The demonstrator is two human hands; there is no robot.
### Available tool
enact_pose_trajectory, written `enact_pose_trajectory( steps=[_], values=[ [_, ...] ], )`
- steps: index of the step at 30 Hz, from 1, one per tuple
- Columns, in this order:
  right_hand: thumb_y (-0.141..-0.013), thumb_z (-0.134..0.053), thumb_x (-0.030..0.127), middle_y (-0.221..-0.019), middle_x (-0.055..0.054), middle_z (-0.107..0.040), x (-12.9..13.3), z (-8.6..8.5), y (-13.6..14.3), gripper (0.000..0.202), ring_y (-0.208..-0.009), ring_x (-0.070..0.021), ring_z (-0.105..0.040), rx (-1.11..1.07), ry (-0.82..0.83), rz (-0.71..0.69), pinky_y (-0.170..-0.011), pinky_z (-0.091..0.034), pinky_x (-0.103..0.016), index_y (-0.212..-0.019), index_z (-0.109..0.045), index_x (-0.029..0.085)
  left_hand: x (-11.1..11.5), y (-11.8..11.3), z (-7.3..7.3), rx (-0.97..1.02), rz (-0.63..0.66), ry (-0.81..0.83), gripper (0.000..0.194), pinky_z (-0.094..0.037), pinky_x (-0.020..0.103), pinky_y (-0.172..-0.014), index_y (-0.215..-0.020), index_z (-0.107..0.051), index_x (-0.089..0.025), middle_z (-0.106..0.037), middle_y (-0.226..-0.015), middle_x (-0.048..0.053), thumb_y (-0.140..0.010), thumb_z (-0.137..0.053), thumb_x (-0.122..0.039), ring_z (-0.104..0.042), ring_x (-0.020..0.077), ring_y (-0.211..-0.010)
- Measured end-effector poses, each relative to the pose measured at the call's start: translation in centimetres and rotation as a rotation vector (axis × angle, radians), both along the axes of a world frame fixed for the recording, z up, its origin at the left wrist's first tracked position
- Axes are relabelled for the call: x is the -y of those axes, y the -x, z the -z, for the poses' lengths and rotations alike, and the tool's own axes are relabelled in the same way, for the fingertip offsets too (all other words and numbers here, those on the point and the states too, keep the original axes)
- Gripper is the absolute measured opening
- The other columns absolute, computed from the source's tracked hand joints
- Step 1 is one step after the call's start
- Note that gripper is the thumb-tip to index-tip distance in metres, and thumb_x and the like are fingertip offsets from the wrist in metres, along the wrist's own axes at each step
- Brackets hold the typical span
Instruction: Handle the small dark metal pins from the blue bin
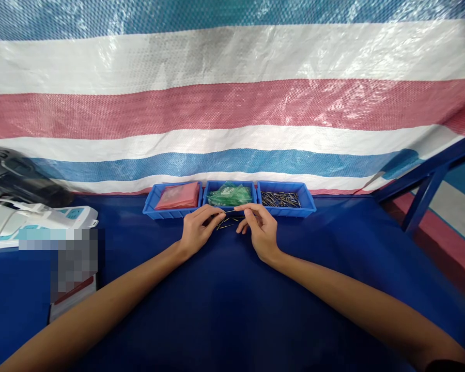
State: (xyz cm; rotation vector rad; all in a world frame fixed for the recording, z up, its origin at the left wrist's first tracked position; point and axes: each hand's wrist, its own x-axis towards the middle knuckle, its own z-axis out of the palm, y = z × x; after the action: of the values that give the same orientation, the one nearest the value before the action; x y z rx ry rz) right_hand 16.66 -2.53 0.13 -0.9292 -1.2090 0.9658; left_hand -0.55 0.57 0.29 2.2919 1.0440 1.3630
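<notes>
Above the front of the bins, my left hand (197, 226) pinches one end of a thin, dark-and-gold metal piece (230, 211), perhaps a drill bit or screw; its exact kind is too small to tell. My right hand (262, 230) has its index finger and thumb at the other end of that piece, its other fingers curled loosely below. Several similar thin metal pieces (225, 224) lie on the blue table between the two hands. Many more fill the right blue bin (308, 206). Green plastic bags (230, 195) lie in the middle bin (208, 187), just beyond my fingertips.
A left blue bin (151, 206) holds flat red plastic bags (178, 196). On the left of the blue table (225, 310) are a white power strip (81, 216) with cables and a dark transparent object (27, 178). A striped tarp (232, 103) hangs behind; a blue metal frame (426, 199) stands right.
</notes>
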Motion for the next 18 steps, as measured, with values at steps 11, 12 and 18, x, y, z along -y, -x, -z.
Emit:
enact_pose_trajectory(
  steps=[11,12,18],
  values=[
    [-0.092,-0.051,0.032,-0.093,-0.003,-0.068,-0.10,-0.04,0.03,0.016,-0.048,-0.0071,-0.057,-0.002,-0.001,0.027,-0.045,-0.043,-0.022,-0.092,-0.062,0.020,0.04,0.04,-0.03,0.008,-0.013,0.014,0.010,-0.043,0.019,-0.059,-0.086,-0.067,-0.014,-0.063,-0.073,0.001,-0.087,-0.060,-0.021,-0.052,0.0082,-0.060],
    [-0.092,-0.051,0.032,-0.092,-0.003,-0.068,-0.10,-0.03,0.03,0.016,-0.048,-0.0071,-0.057,-0.002,0.001,0.026,-0.045,-0.043,-0.022,-0.092,-0.062,0.020,0.03,0.05,-0.02,0.007,-0.013,0.013,0.010,-0.043,0.020,-0.059,-0.086,-0.067,-0.014,-0.064,-0.073,0.001,-0.087,-0.060,-0.022,-0.053,0.0083,-0.060],
    [-0.092,-0.050,0.033,-0.093,-0.003,-0.068,-0.11,0.05,0.01,0.017,-0.047,-0.0070,-0.056,0.000,0.004,0.023,-0.045,-0.043,-0.023,-0.093,-0.061,0.020,0.07,0.10,-0.06,-0.007,-0.009,0.011,0.012,-0.044,0.020,-0.059,-0.086,-0.067,-0.015,-0.065,-0.074,0.002,-0.087,-0.059,-0.024,-0.054,0.0090,-0.061]
  ],
)
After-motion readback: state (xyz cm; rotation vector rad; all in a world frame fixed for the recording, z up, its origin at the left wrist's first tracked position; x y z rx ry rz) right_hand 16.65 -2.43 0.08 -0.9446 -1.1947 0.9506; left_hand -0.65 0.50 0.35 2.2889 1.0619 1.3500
